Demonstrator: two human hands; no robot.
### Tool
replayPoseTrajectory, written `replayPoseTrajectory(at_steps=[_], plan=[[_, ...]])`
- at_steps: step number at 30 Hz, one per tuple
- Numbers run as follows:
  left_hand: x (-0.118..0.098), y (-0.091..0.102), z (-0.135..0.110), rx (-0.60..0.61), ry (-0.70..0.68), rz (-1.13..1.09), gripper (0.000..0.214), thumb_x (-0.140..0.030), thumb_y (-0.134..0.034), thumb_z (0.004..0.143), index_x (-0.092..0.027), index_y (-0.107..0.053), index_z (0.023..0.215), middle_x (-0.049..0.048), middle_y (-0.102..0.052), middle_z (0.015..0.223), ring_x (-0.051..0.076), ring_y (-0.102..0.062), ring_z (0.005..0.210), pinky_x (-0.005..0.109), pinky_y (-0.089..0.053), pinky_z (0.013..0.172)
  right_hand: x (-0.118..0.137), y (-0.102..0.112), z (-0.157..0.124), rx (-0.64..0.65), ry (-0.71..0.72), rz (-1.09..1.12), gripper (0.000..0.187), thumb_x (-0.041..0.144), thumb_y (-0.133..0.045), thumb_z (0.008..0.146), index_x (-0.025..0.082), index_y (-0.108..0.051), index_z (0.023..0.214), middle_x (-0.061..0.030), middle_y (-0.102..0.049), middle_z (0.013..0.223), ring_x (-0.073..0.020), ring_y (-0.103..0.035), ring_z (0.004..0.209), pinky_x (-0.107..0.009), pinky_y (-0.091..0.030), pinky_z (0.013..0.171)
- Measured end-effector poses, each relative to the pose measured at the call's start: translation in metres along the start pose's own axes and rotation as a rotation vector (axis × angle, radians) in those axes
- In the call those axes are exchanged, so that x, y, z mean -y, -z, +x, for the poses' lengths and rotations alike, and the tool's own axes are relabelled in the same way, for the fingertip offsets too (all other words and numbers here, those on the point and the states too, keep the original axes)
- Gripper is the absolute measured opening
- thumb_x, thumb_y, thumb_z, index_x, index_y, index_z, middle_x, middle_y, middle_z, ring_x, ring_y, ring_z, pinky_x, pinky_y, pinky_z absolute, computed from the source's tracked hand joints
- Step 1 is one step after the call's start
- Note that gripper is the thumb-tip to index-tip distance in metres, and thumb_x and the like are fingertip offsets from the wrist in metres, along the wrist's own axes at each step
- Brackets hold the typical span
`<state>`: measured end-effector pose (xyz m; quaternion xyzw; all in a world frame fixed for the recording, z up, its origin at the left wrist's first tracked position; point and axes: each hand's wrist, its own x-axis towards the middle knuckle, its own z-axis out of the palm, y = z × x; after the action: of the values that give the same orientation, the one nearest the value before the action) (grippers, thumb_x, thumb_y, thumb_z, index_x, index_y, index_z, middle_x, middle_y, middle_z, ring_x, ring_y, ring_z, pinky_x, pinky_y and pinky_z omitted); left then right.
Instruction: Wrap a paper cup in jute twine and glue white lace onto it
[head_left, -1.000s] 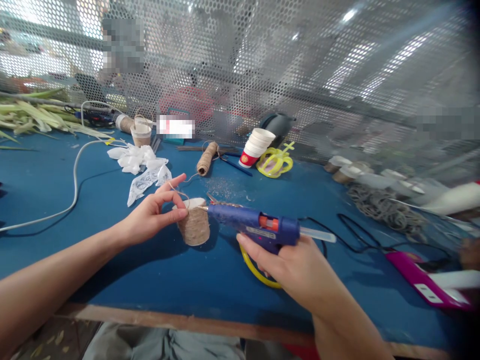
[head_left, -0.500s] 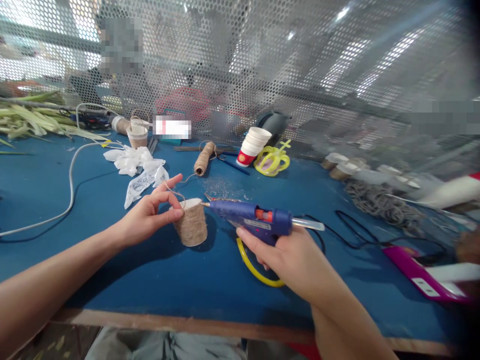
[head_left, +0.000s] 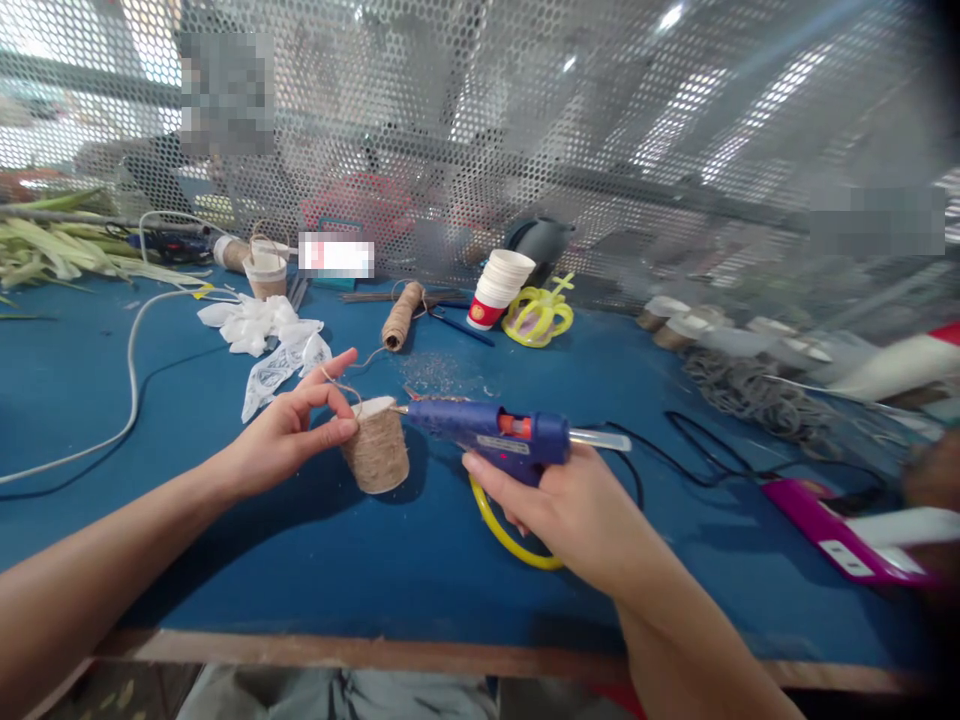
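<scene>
While the right hand is wrapped around the handle of the blue glue gun, the left hand has 2 digits, thumb and forefinger, pinched together on the left rim of the twine-wrapped cup. Cup position: immediately right of the left fingertips and touching them; left of the right hand, well apart from it, with the gun's barrel between. Cup stands base down on the blue table, tilted slightly. Gun nozzle points left, its tip at the right side of the cup rim; contact or small gap cannot be told. 1 clear glue stick projects from the gun's rear, to the right. Loose twine strand loops up from the rim by the left fingers. Twine spool lies on the far side of the cup. Yellow ring: near side of the gun, partly hidden by the right hand. Farther right of the spool: 1 stack of paper cups, just beside a yellow crown-shaped piece. Far left: crumpled white plastic. Right: purple power strip.
</scene>
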<state>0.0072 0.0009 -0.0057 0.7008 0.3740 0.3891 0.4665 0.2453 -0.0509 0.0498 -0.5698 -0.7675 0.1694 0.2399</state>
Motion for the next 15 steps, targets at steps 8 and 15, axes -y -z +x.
replayPoseTrajectory(at_steps=[8, 15], plan=[[0.0035, 0.0077, 0.0040, 0.050, 0.045, -0.060, 0.021, -0.037, -0.060, 0.079, -0.019, -0.053, 0.070, 0.0081, -0.026, 0.149, 0.028, -0.015, 0.139, 0.049, -0.017, 0.110, -0.0019, 0.0038, 0.0034, 0.030, -0.120, 0.099, 0.040, 0.031, -0.052, 0.081, 0.022, -0.041, 0.044, 0.0057, -0.046, 0.034, -0.0107, -0.048, 0.033, -0.024, -0.044, 0.043], [0.0007, 0.0084, 0.0064, 0.050, 0.078, -0.091, 0.023, -0.040, -0.063, 0.076, -0.020, -0.054, 0.069, 0.0066, -0.029, 0.148, 0.029, -0.015, 0.139, 0.050, -0.018, 0.109, 0.0010, 0.0008, 0.0050, 0.076, -0.124, 0.220, 0.036, 0.029, -0.052, 0.081, 0.021, -0.041, 0.047, 0.0063, -0.046, 0.035, -0.0093, -0.047, 0.033, -0.021, -0.043, 0.042]])
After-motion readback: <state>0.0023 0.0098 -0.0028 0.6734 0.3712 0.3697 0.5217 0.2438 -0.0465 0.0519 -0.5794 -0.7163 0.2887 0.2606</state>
